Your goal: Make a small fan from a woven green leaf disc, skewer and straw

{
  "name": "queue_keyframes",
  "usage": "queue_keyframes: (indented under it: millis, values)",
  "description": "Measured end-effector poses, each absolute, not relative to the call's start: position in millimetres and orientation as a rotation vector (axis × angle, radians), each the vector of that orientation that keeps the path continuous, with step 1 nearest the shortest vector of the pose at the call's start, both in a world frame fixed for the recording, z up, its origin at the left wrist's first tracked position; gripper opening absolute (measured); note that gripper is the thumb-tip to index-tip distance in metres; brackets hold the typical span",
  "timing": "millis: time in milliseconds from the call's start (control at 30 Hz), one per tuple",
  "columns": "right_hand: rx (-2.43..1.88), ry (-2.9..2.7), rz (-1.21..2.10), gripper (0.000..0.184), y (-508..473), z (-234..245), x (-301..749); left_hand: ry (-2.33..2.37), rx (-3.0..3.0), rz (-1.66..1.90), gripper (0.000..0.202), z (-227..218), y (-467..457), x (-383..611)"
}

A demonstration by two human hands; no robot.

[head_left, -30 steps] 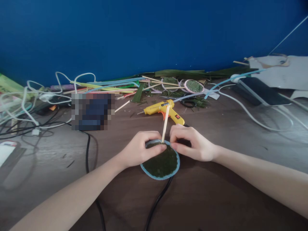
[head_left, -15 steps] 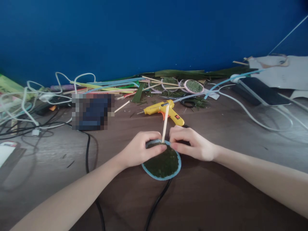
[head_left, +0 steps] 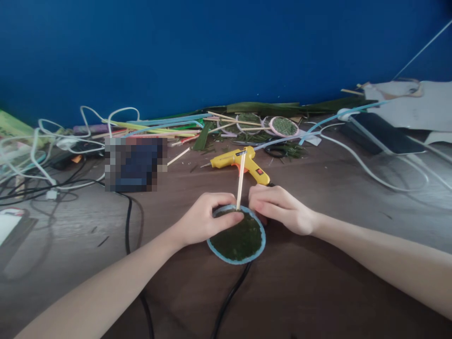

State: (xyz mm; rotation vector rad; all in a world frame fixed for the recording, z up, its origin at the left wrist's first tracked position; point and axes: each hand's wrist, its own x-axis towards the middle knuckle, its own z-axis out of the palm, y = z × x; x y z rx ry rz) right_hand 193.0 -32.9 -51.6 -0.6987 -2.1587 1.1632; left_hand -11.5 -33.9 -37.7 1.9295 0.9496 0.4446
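Note:
A round, dark green hand fan (head_left: 238,240) with a light-blue edging lies near the middle of the table. Its flat wooden stick (head_left: 241,181) points away from me, the near end meeting the disc's far rim. My left hand (head_left: 208,216) grips the disc's far left side, thumb on top beside the foot of the stick and fingers behind the rim. At the upper right rim is my right hand (head_left: 278,207), fingers curled and thumb bent in; its fingertips are partly hidden. Just beyond lies a yellow glue gun (head_left: 257,172), nozzle to the left, partly crossed by the stick.
A black cable (head_left: 233,292) runs from under the disc toward me; another black cable (head_left: 129,221) passes on the left. Behind lie a pixelated dark object (head_left: 136,165), tangled white cords (head_left: 38,155), thin sticks, smaller edged discs (head_left: 284,126) and a phone-like slab (head_left: 388,132). A blue wall closes the back.
My right thumb has lifted off the disc's rim and drawn in against the fingers. The left hand, fan and stick stay nearly where they were.

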Motion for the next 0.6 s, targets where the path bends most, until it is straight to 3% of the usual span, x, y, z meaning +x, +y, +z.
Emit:
queue_keyframes:
  millis: [133, 367, 600]
  values:
    - [-0.729, -2.121, 1.193, 0.04, -33.1, -50.9, 191.3, 0.958, 1.921, 0.43, 0.026, -37.1, -33.9, -11.2]
    - [-0.71, -2.223, 1.136, 0.024, -31.1, -51.0, 191.9, 0.942, 1.937, 0.431, 0.026, -37.7, -33.6, -11.3]
    - [-0.71, -2.238, 1.134, 0.026, -30.8, -50.4, 191.2, 0.935, 1.948, 0.421, 0.024, -36.8, -33.7, -11.2]
